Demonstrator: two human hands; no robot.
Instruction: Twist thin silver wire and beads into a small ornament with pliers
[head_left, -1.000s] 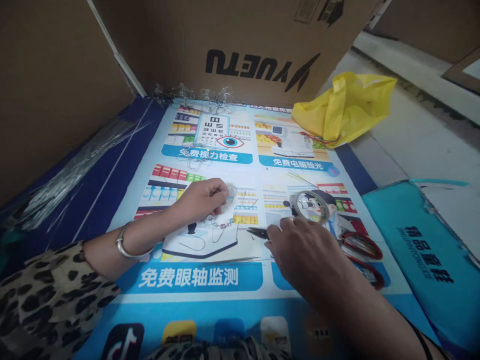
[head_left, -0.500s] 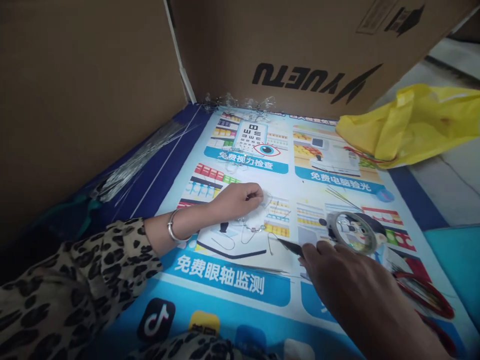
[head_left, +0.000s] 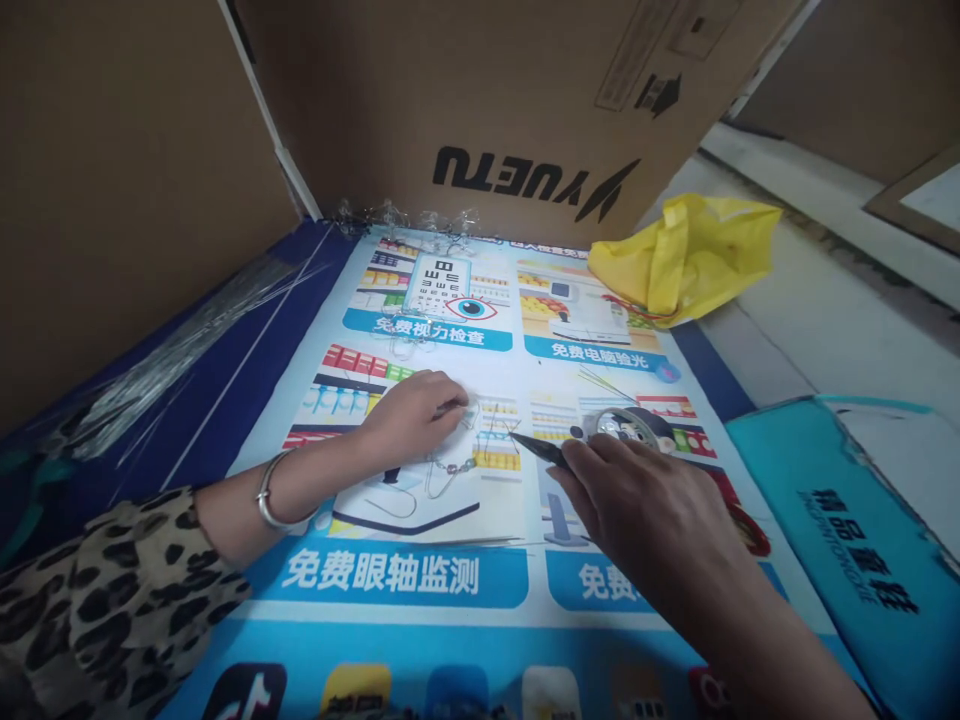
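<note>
My left hand (head_left: 416, 420) is closed in a pinch on a thin wire piece (head_left: 471, 410), which curls out past the fingertips. Just below it, a beaded wire strand (head_left: 454, 467) with small beads lies over the printed sheet. My right hand (head_left: 645, 500) is wrapped round pliers (head_left: 536, 447) with narrow dark jaws; its palm hides their handles. The jaw tips point left at thin wire ends (head_left: 508, 430), and whether they touch cannot be made out. A bent wire (head_left: 386, 503) lies below my left wrist.
Cardboard walls (head_left: 360, 90) stand at the back and left. Wire ornaments (head_left: 431, 222) line the back, and a wire bundle (head_left: 180, 360) lies left. To the right are a yellow bag (head_left: 712, 260), a teal bag (head_left: 832, 510), a tape roll (head_left: 611, 422) and partly hidden red handles (head_left: 750, 530).
The view has swung right, so things appear further left. The pliers' tips have risen toward the wire ends near my left fingers. Both hands keep their hold.
</note>
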